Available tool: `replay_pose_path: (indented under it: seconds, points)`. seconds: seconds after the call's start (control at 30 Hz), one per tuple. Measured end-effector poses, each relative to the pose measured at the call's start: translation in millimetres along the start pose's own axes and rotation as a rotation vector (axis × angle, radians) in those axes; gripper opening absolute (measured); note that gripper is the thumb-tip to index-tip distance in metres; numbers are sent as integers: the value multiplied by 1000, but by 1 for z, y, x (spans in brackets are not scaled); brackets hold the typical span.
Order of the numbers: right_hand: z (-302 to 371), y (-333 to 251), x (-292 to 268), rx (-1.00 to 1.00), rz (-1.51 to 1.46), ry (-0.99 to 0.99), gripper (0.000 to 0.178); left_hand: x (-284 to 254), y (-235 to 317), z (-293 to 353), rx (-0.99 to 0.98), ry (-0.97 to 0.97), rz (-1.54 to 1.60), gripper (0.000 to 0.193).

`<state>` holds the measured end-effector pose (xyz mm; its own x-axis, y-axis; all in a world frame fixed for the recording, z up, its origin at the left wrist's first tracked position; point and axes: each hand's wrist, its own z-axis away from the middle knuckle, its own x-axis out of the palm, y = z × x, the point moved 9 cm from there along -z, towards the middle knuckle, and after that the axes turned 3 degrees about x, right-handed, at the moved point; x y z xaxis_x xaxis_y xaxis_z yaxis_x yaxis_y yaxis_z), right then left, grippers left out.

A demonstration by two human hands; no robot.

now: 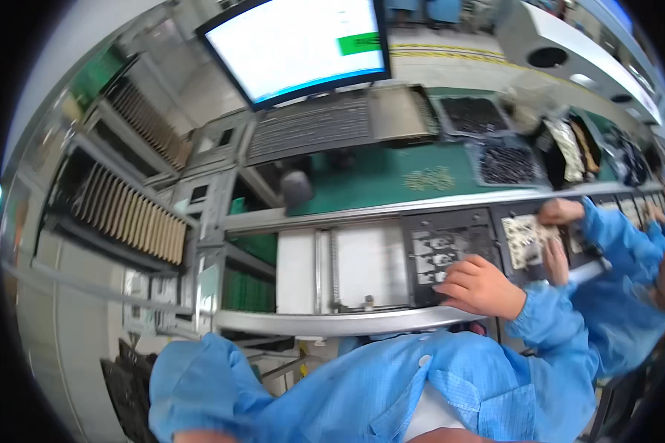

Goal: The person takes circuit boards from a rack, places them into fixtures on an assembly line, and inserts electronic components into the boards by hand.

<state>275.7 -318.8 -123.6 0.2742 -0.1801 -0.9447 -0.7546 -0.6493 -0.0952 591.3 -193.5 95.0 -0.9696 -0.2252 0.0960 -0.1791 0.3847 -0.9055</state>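
My right hand (484, 288) lies over the near right corner of a black tray (458, 221) on the metal conveyor. Its fingers are bent and held together, pointing left. Whatever may be under the fingertips is hidden. Silvery and dark parts (430, 255) fill the tray's left side beside those fingertips. Down at the lower left, my left arm is bent in a blue sleeve (199, 384). Only a blurred strip of skin of my left hand (199, 436) shows below the cuff, and its fingers are out of the picture.
White boards (369, 255) lie on the conveyor to the left. A co-worker's hands (561, 213) handle a tray of pale parts (521, 240) at right. Behind are a keyboard (310, 125), a monitor (295, 44) and bags of black parts (506, 161). A slotted rack (129, 210) stands left.
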Motion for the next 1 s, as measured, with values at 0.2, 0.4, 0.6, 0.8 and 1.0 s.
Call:
replay_pose_path:
  seconds: [0.2, 0.4, 0.6, 0.8, 1.0]
  points:
    - [83, 16, 72, 261, -100, 94, 24, 27, -19, 132, -21, -725, -413, 18]
    - [18, -10, 92, 140, -196, 159, 24, -86, -192, 328, -561, -1290, -981, 20]
    - [-69, -42, 139, 88, -357, 107, 19, -184, -249, 447, -752, -1669, -1131, 22]
    - [-68, -39, 127, 61, -392, 44, 27, -162, -248, 423, -817, -1433, -1006, 20]
    - [-95, 23, 68, 400, -843, 216, 18, -16, -137, 296, -529, -952, -512, 22]
